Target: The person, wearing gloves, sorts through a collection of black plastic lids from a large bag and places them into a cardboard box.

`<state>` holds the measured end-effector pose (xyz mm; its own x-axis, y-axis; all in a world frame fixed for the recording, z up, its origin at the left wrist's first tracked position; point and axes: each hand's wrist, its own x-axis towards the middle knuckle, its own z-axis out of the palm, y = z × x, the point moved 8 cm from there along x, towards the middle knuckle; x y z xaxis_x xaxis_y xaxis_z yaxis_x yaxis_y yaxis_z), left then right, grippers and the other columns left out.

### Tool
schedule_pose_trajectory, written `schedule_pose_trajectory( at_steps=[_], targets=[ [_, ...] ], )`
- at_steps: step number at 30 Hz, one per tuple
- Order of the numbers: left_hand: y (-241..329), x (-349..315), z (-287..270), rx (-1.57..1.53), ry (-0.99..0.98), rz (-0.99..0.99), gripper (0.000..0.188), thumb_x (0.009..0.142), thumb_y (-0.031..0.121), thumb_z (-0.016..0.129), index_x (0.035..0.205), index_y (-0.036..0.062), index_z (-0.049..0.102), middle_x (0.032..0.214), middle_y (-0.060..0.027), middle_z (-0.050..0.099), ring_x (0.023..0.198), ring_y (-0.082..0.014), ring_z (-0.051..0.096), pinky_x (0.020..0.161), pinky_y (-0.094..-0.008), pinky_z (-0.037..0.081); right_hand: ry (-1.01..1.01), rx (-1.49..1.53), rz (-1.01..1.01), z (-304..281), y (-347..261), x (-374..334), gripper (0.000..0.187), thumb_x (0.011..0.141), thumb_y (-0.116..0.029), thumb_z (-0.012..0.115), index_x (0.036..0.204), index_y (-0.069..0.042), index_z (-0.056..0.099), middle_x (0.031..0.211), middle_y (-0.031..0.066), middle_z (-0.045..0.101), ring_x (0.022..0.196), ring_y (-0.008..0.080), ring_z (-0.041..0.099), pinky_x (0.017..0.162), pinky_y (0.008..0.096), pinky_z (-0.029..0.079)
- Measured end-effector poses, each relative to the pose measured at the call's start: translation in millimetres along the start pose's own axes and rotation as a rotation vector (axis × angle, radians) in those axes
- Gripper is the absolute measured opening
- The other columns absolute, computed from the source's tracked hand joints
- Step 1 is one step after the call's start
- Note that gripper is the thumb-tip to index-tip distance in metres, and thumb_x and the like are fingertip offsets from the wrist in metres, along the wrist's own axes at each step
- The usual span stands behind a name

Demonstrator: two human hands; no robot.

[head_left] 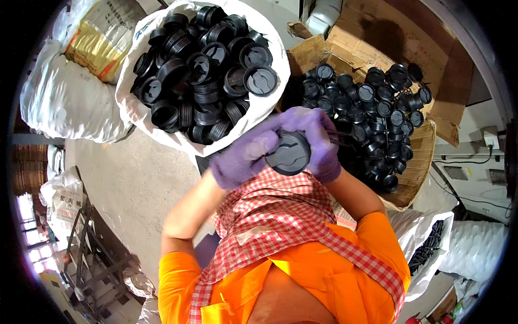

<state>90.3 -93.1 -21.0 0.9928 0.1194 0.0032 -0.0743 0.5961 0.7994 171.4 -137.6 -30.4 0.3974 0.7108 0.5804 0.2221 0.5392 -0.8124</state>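
Observation:
In front of my red-checked apron I hold a round black plastic cap [290, 154], its ridged disc face turned up toward me. My right hand [322, 141], in a purple knit glove, wraps around its far and right side. My left hand [244, 157], gloved alike and slightly blurred, grips the cap's left edge with thumb and fingers. Just beyond my hands stands a white woven sack [267, 17] heaped with larger black threaded caps [260, 80]. To the right, an open cardboard box [418, 162] holds many smaller black caps [366, 93].
Stuffed white sacks [70, 100] stand at the far left, and a metal frame [86, 264] at the lower left. An open white bag with thin black parts [428, 249] sits to the right. Cables [467, 160] run along the right-hand cabinet. Concrete floor [135, 189] shows on the left.

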Motion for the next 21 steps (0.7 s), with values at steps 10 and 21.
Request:
schedule_pose_trajectory(
  at_steps=[10,21],
  targets=[
    [-33.5,-31.6,-11.6,0.052,0.147,0.207,0.074,0.076,0.023,0.067,0.137,-0.0006,0.032,0.133,-0.013,0.044,0.12,-0.0211,0.045,0.102,-0.0335,0.034,-0.209,-0.422,-0.506,2.6,-49.2,4.0,0.017,0.072,-0.015,0.063,0.086,-0.01,0.056,0.092,0.0085,0.062,0.073,0.0267,0.058,0.064,0.0385,0.046],
    [-25.9,-38.9,-28.4,0.351,0.555,0.241,0.057,0.07,0.004,0.069,0.122,0.0005,0.048,0.114,-0.0115,0.053,0.101,-0.0219,0.056,0.087,-0.0319,0.045,-0.144,-0.443,-0.057,-15.9,5.1,6.2,0.012,0.078,-0.011,0.064,0.068,-0.014,0.058,0.067,0.0001,0.053,0.062,0.0201,0.057,0.056,0.0285,0.047]
  ],
)
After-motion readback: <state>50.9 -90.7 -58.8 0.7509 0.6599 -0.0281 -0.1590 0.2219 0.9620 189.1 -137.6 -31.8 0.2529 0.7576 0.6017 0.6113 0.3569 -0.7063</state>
